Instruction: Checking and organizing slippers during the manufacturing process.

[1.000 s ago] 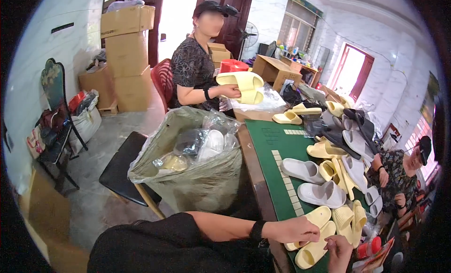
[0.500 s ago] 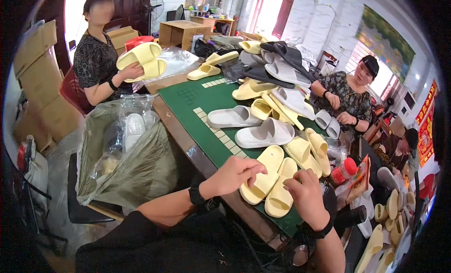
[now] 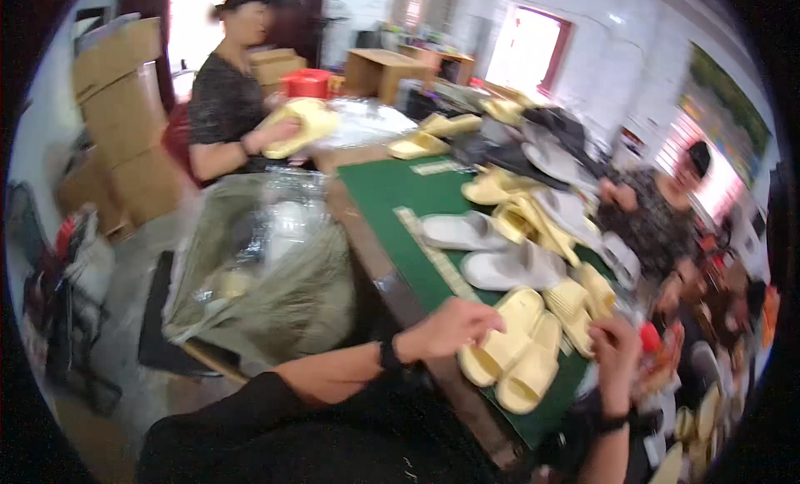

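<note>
Nearest, two bare hands. Left hand (image 3: 448,327): fingers half-curled, over the edge of the pair of yellow slippers (image 3: 531,372). Right hand (image 3: 615,351): raised, fingers loosely bent, apart from the pair. No article shows in either; motion blur leaves me unable to tell whether something small is pinched.

Change: the right hand stands farther from the pair than half a second ago, which I judge leaves the slippers free of it, their handling paused or finished.

The pair: side by side on the green-topped bench (image 3: 377,192), near edge.

Beyond: two grey slippers (image 3: 512,267); left of the bench, an open sack (image 3: 287,296) with clear-wrapped goods.

Farther: a co-worker's hand (image 3: 273,136) grasping yellow footwear (image 3: 310,122); a red tub (image 3: 306,84) behind.
</note>
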`<state>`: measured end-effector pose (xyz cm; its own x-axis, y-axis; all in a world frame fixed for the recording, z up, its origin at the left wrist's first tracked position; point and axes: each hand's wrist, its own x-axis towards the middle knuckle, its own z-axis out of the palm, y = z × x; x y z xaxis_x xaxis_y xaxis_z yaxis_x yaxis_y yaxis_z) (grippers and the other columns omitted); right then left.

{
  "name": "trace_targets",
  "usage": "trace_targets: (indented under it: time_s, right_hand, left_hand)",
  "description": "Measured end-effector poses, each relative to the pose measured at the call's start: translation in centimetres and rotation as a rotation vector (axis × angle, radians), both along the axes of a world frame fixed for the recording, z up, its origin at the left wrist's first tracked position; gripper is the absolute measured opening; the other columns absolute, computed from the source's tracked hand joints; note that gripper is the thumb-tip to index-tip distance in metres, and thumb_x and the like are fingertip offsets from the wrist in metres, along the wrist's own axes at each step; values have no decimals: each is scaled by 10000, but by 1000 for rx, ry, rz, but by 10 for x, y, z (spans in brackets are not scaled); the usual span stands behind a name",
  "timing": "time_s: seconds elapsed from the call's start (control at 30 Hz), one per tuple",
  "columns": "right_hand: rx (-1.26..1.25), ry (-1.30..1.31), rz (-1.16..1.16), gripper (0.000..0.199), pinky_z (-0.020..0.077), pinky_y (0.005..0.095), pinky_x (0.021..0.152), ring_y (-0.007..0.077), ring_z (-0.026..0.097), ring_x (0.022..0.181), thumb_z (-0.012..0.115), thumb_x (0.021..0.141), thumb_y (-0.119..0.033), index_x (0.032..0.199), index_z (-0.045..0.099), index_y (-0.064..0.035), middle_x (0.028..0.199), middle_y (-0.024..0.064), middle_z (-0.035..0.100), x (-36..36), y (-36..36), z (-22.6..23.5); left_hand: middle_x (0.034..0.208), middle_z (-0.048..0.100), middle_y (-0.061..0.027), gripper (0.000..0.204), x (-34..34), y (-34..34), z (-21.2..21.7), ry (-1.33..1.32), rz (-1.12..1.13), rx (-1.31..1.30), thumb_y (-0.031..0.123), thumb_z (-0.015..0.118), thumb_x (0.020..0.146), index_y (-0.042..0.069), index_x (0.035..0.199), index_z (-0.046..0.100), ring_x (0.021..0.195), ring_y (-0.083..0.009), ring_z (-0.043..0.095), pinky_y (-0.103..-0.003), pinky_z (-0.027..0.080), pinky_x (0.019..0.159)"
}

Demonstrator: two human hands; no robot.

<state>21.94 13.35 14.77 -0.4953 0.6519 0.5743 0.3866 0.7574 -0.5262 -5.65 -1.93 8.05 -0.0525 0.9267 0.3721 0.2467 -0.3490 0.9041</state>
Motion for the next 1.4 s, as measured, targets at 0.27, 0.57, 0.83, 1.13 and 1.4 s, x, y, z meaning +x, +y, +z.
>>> trace_targets:
  time_s: [0.27,0.57,0.83,1.13,1.4]
  right_hand:
    - [-207,162,84,78,345,207,458,49,434,492,604,901,-9,861,545,-39,647,-30,459,0,40,-21]
    - [-103,62,-52,88,365,246,491,83,468,553,583,908,-52,828,548,-38,661,-2,483,14,49,-10]
    - [-338,187,1,30,383,204,473,47,493,555,592,925,-54,903,594,-34,683,-29,532,22,67,5]
    - [-368,137,-16,42,380,193,460,34,489,539,606,915,-61,875,599,-50,686,-36,551,42,103,-2]
    - [-302,-30,-20,55,394,216,429,42,505,506,609,910,-63,863,600,-35,656,-21,553,36,134,-9]
  left_hand:
    - [576,600,-48,246,0,-3,-10,-34,59,24,182,518,966,-2,891,664,538,-121,589,-276,456,534]
    - [730,675,-71,216,-1,1,-17,-28,26,-35,144,530,950,24,993,704,634,-112,624,-280,507,621]
    - [689,641,-20,266,-11,-1,-23,-18,64,-166,209,532,1001,2,993,698,638,-66,570,-231,430,576]
    - [690,635,-15,288,-18,-8,-43,5,76,-212,232,523,1013,-2,990,690,642,-66,570,-225,426,588]
    - [705,636,-15,287,-27,-15,-47,4,90,-256,217,519,1014,-9,977,691,662,-74,582,-230,449,620]
